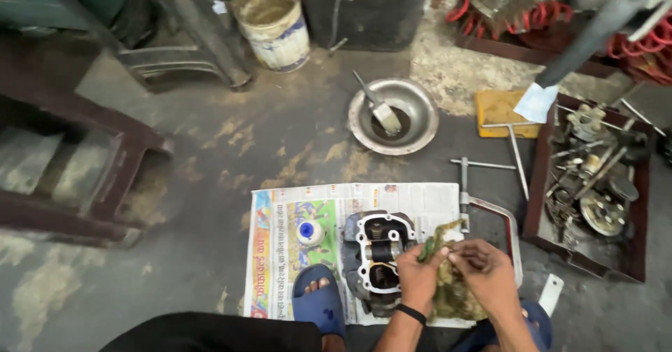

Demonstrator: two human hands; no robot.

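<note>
Head view: both hands [455, 271] grip a crumpled, greasy rag [451, 292] beside a cast-metal engine head [376, 257].

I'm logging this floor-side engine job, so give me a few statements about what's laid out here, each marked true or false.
1. Both hands hold a dirty rag beside the engine cylinder head. True: left hand and right hand grip the rag.
2. The cylinder head lies on bare concrete. False: it rests on a newspaper.
3. A brush stands in the steel bowl. True: the brush leans in it.
4. The red tray on the right is filled with fruit. False: it holds metal engine parts.
5. A blue-capped white bottle sits on the newspaper. True.
</note>
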